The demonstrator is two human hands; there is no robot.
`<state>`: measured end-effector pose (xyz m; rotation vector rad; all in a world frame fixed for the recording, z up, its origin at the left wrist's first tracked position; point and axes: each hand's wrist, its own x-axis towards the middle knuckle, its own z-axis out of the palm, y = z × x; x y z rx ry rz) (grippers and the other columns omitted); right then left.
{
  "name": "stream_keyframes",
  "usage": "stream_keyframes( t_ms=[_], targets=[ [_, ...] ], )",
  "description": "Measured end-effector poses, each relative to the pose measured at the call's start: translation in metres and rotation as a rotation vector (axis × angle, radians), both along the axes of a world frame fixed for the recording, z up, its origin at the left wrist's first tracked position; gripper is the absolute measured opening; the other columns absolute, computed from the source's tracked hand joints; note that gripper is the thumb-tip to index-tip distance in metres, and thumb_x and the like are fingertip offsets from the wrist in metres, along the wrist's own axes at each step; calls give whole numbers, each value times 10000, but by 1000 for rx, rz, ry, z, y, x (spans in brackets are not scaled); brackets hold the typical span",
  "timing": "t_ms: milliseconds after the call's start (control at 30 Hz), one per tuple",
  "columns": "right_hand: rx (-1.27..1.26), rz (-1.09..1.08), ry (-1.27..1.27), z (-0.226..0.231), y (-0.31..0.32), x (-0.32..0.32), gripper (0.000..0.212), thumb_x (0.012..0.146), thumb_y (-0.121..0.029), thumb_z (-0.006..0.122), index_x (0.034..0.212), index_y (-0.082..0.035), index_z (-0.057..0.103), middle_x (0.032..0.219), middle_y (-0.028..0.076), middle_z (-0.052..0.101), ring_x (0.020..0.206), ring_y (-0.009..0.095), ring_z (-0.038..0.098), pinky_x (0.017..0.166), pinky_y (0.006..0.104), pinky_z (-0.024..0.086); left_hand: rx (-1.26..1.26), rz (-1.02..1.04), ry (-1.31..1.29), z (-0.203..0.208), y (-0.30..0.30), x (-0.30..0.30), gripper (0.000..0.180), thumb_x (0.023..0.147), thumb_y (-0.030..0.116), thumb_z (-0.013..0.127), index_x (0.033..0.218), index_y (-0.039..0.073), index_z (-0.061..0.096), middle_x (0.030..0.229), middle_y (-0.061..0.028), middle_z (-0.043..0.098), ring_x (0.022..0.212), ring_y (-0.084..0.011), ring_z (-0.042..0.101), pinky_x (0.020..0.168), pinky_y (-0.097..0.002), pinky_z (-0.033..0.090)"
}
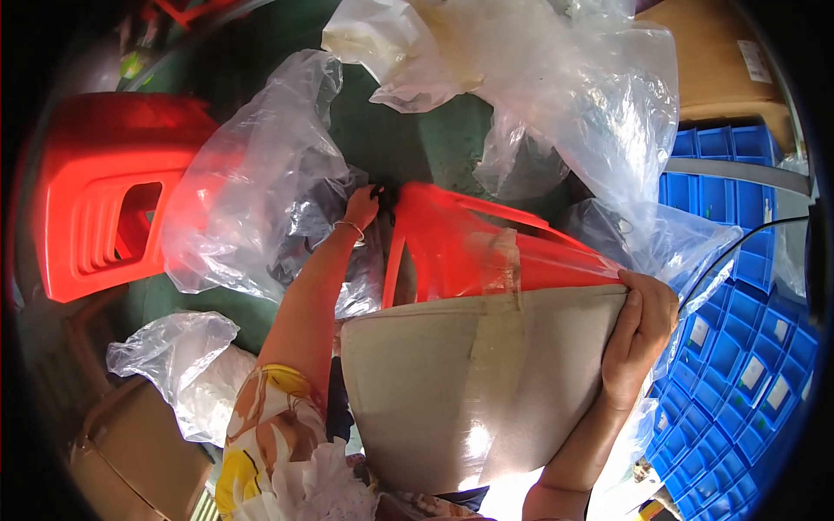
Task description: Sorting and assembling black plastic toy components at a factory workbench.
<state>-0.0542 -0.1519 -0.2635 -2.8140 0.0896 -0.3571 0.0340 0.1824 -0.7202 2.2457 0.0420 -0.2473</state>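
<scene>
My right hand (pixel 641 334) grips the right edge of a stiff, grey-brown taped cardboard panel (pixel 417 391), fingers over its upper right corner. A strip of shiny tape runs down the panel's middle and past its upper edge. Beyond that edge is a red plastic stool (pixel 443 256), partly covered by the panel and by clear film. With my left arm stretched forward, my left hand (pixel 363 207) is closed beside the stool's far left corner. Something small and black shows at its fingers, too small to name. Crumpled clear plastic (pixel 343 260) lies just under that forearm.
Another red stool (pixel 104 200) lies at the left, next to a large clear plastic bag (pixel 261 174). More plastic sheeting (pixel 573 87) spreads across the far side. Blue bins (pixel 730 373) line the right, below a cardboard box (pixel 721 61). Brown cartons (pixel 148 443) stand at the near left.
</scene>
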Motion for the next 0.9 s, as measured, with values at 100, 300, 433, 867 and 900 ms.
stream_keyframes(
  t_ms=[100, 300, 433, 867, 900],
  targets=[
    [-15, -6, 13, 0, -2, -2, 201, 837, -49, 447, 911, -18, 632, 890, 121, 595, 890, 264, 517, 836, 355, 362, 260, -158, -6, 7, -22, -11, 282, 762, 150, 574, 1034, 77, 589, 926, -184, 578, 817, -377, 591, 728, -428, 481],
    [-20, -15, 29, -2, -3, -5, 211, 845, -55, 435, 924, -12, 626, 897, 126, 594, 893, 265, 514, 842, 358, 364, 585, -326, 27, 28, -48, -21, 208, 763, 154, 560, 968, 129, 575, 955, -142, 527, 702, -326, 618, 585, -424, 501],
    [-23, -8, 37, -1, -2, -4, 213, 847, -56, 432, 924, -14, 626, 900, 124, 594, 892, 263, 512, 840, 359, 365, 672, -425, -44, 15, -45, -22, 108, 786, 163, 537, 877, 129, 584, 916, -134, 542, 654, -293, 631, 545, -403, 505],
    [-4, -36, 41, 0, 0, -3, 209, 844, -68, 441, 902, -6, 631, 880, 129, 601, 885, 270, 518, 835, 358, 368, 494, -342, 14, 19, -43, -27, 108, 839, 175, 469, 879, 87, 517, 833, -144, 569, 674, -326, 613, 557, -446, 488],
    [-3, -36, 33, 0, -1, -3, 208, 845, -69, 442, 901, -6, 632, 879, 129, 601, 884, 271, 519, 835, 358, 368, 488, -348, -37, 20, -41, -26, 96, 824, 160, 493, 860, 76, 524, 838, -142, 571, 702, -320, 619, 583, -440, 493]
  ],
)
